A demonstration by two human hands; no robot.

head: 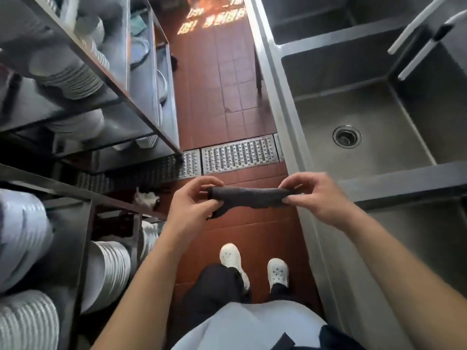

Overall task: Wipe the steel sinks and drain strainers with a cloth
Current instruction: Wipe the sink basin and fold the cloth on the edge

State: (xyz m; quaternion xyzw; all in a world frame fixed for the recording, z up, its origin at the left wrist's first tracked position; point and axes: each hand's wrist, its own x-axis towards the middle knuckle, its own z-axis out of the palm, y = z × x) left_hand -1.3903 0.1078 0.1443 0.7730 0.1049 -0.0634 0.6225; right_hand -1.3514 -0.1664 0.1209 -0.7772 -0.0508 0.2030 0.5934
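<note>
Now: dark grey folded cloth (249, 197) pinched lengthwise between left hand (193, 204) and right hand (312, 197); steel sink (328, 152) lies right, nearer right hand.

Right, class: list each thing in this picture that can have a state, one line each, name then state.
cloth: folded into a strip, held over the floor, not in a sink
left hand: pinches one end of the cloth
right hand: pinches the other end
middle sink: holds no dishes, not being wiped
drain strainer: seated in the drain
plates: stacked on the rack
</note>
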